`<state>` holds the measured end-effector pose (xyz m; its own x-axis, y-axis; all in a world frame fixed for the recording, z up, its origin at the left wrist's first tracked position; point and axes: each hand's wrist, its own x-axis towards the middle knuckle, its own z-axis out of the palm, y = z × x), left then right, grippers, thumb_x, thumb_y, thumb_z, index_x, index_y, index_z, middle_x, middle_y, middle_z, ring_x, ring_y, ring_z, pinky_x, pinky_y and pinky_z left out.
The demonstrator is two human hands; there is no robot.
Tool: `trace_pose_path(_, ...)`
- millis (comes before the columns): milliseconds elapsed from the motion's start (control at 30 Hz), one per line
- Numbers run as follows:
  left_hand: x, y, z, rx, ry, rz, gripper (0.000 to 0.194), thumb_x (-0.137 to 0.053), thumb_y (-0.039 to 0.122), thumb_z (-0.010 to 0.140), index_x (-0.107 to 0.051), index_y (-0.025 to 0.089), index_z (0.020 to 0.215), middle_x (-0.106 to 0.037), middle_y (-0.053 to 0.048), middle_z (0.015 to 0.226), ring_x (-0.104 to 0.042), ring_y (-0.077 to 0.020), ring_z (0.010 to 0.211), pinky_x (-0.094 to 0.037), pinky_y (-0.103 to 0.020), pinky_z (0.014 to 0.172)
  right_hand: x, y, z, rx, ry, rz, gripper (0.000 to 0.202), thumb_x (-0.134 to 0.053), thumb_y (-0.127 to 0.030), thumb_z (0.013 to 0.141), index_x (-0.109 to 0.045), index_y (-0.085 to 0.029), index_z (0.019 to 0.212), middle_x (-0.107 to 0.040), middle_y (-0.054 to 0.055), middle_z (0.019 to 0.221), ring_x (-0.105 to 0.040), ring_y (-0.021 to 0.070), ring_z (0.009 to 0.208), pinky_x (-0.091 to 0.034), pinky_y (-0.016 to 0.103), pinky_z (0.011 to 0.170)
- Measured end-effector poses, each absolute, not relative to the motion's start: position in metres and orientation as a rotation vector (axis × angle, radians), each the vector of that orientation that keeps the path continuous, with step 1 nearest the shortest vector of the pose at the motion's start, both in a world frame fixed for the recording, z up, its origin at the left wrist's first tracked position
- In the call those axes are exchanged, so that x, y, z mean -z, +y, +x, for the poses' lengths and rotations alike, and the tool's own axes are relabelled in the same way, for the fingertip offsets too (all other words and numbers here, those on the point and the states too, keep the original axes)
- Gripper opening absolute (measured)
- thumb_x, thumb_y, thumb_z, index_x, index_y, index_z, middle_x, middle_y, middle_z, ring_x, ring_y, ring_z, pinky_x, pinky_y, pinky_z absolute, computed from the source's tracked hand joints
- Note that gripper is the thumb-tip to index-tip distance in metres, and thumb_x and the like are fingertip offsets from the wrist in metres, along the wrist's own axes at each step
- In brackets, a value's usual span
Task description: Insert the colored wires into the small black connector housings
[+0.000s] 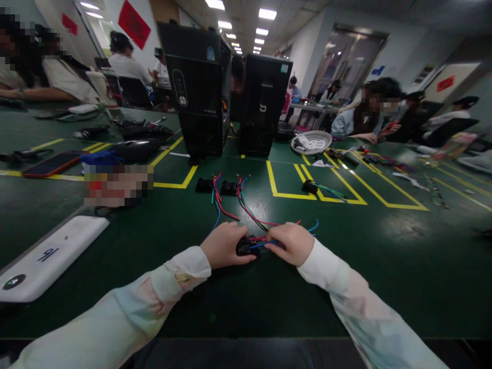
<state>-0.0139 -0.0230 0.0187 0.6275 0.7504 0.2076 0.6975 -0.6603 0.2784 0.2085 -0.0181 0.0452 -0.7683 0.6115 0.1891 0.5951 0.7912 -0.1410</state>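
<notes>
My left hand (225,246) is closed around a small black block (243,247), perhaps a connector, with coloured wires coming out on its right. Fingers of my right hand (291,242) pinch those wires, whose blue and red ends (314,225) stick out beyond it. Just past my hands lie two similar black blocks (203,185) (229,188) with red, blue, green and black wires. Farther right is another black block (310,186) with green and blue wires. The far side of the held block is partly hidden by my fingers.
Two black computer towers (194,92) (264,102) stand at the back of the green table (246,302). A long white device (57,256) and a phone (56,163) lie left. A white basket (325,141) and loose parts are right. Several people sit around.
</notes>
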Motion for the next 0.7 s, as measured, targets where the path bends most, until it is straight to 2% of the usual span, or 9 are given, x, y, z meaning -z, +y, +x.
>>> trace_pose_path(167, -0.0191, -0.0241, -0.0194, -0.396, 1.128, 2.511, 0.038, -0.058, 0.051, 0.071, -0.047, 0.019, 0.089, -0.056, 0.000, 0.078, -0.054, -0.0158, 0.069, -0.035, -0.023, 0.056, -0.0421, -0.0268, 0.2062, 0.193, -2.728, -0.899, 0.022, -0.040, -0.032, 0.089, -0.053, -0.016, 0.080, -0.058, 0.003, 0.069, -0.050, 0.0140, 0.064, -0.025, 0.027, 0.060)
trace_pose_path(367, -0.0189, -0.0215, -0.0204, -0.378, 1.141, 2.511, 0.037, -0.060, 0.050, 0.070, -0.048, 0.019, 0.087, -0.056, 0.000, 0.079, -0.054, -0.0157, 0.069, -0.035, -0.023, 0.056, -0.0393, -0.0287, 0.2053, 0.295, -2.734, -0.902, 0.024, -0.039, -0.033, 0.089, -0.052, -0.016, 0.077, -0.057, 0.003, 0.067, -0.048, 0.0132, 0.062, -0.022, 0.027, 0.060)
trace_pose_path(500, -0.0175, -0.0194, -0.0186, -0.347, 1.153, 2.539, 0.038, -0.060, 0.052, 0.069, -0.048, 0.019, 0.084, -0.057, 0.001, 0.076, -0.054, -0.0154, 0.066, -0.032, -0.022, 0.054, -0.0399, -0.0283, 0.2067, 0.271, -2.761, -0.870, 0.022, -0.038, -0.029, 0.089, -0.052, -0.016, 0.077, -0.057, 0.003, 0.069, -0.048, 0.0132, 0.063, -0.022, 0.028, 0.060)
trace_pose_path(700, -0.0161, -0.0188, -0.0190, -0.373, 1.158, 2.566, 0.037, -0.060, 0.053, 0.069, -0.045, 0.020, 0.080, -0.057, 0.002, 0.075, -0.054, -0.0147, 0.065, -0.030, -0.022, 0.052, -0.0424, -0.0302, 0.2052, 0.049, -2.686, -0.813, 0.016, -0.037, -0.020, 0.087, -0.051, -0.016, 0.081, -0.057, 0.003, 0.072, -0.049, 0.0135, 0.066, -0.026, 0.027, 0.062)
